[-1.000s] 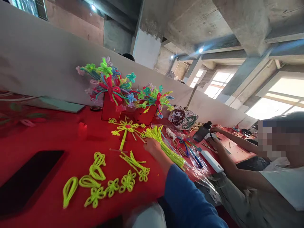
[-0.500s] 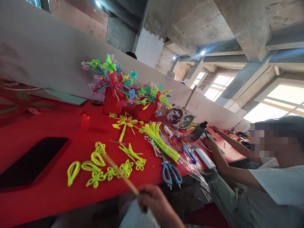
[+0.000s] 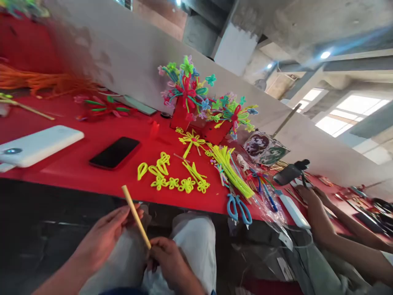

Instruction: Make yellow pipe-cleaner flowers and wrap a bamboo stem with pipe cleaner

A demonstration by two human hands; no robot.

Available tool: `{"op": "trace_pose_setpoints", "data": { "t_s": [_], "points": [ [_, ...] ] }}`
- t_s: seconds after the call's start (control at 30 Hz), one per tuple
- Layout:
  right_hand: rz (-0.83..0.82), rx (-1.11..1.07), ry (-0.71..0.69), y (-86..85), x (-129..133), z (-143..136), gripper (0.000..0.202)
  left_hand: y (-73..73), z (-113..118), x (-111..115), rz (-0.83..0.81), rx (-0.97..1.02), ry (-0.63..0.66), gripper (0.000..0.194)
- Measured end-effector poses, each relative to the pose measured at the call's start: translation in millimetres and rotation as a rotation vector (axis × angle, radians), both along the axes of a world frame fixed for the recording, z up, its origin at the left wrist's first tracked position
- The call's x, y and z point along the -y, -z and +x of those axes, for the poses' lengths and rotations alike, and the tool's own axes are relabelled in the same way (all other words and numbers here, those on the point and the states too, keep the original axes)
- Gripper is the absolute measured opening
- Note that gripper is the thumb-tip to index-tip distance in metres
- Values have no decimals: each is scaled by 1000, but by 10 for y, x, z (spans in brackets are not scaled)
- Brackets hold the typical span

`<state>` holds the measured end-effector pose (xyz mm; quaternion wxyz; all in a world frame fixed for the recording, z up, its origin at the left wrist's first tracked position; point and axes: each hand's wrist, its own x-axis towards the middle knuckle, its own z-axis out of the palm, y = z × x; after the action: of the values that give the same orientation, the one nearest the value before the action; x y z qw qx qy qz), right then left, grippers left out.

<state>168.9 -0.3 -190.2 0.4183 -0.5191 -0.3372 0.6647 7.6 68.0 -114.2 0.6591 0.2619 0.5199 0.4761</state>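
Left hand (image 3: 107, 231): it comes from the lower left, before the table edge, with the fingers pointing to the right.
Left grip: thumb and fingers are at the upper half of the stick, some fingertips visible behind it; whether they press it, I cannot tell.
Right hand (image 3: 168, 260): it comes from below, over the lap, the fingers bent, pinching the stick's lower end.
Wooden stick (image 3: 135, 215): between the two hands, above the lap, tilted, its upper end leaning to the left.
Red table (image 3: 172, 200): its near edge lies just beyond the hands.
Table middle: yellow-green loops (image 3: 158, 164) and small flowers (image 3: 186, 185) lie near this edge.
Table right: a bundle of yellow-green stems (image 3: 235, 172); beside it, scissors (image 3: 238, 207), whose blue handles stick out over the edge.
Table left: a black phone (image 3: 115, 153) and a white device (image 3: 43, 143).
Behind: two colourful bouquets (image 3: 187, 92) before a grey partition (image 3: 135, 61).
Far right: another person's hands, near a dark bottle (image 3: 288, 174).
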Motion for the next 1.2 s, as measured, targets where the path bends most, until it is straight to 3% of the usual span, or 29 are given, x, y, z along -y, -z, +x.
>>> {"op": "trace_pose_setpoints", "data": {
  "t_s": [0.13, 0.23, 0.33, 0.53, 0.7, 0.93, 1.2],
  "points": [
    [2, -32, -33, -23, 85, 14, 36, -270, -64, 53, 79, 124, -40, 45],
    [23, -74, -62, -50, 95, 25, 36, -474, -5, 145, 154, 73, -72, 43],
    [69, -93, -94, -76, 90, 36, 33, -579, 67, 249, 179, 15, -66, 39],
    [167, 68, 15, -40, 81, 26, 23, -595, 61, 337, 260, -106, 10, 33],
    [236, 260, 51, -75, 84, 18, 8, -632, -11, 325, 519, -462, 108, 19],
    [293, 446, 42, -88, 101, 7, 17, -757, -16, 326, 763, -739, 184, 20],
    [292, 570, -45, -57, 118, -24, 21, -643, -26, 337, 832, -845, 156, 20]
  ]
}}
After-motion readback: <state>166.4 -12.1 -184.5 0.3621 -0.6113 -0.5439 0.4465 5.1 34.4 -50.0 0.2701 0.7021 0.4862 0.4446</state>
